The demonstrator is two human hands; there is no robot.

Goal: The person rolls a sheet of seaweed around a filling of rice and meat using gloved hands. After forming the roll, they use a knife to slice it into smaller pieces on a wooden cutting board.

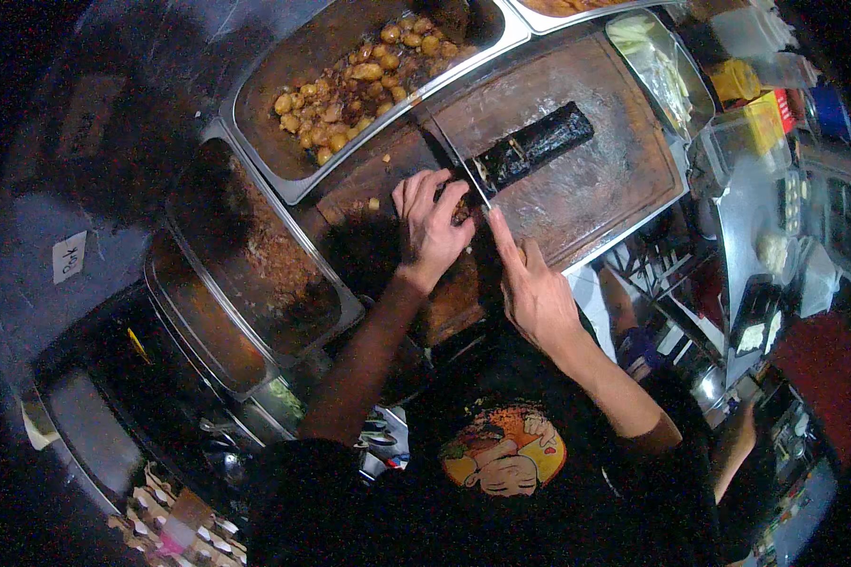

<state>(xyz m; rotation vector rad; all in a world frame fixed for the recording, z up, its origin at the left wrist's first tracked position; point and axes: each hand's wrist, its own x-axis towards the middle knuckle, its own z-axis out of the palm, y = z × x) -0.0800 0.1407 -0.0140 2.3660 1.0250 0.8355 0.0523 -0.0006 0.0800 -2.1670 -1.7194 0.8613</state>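
A long black roll, apparently seaweed-wrapped [535,145], lies on a wooden cutting board [610,78]. The thin blade of a knife [461,156] stands across the roll's left end. My right hand [535,298] holds this knife, its index finger stretched along the blade's back near the roll. Just left of the blade, my left hand [432,227] has its fingers curled over a dark piece at the roll's end; the hand largely hides what is under it. Small yellowish crumbs [374,203] lie on the board left of my left hand.
Metal trays border the board: one with small round browned pieces [369,71], one with shredded brown food [276,262], one with pale green slices [638,39]. Plastic containers [737,142] stand at the right. Another person's arm [737,446] shows at lower right.
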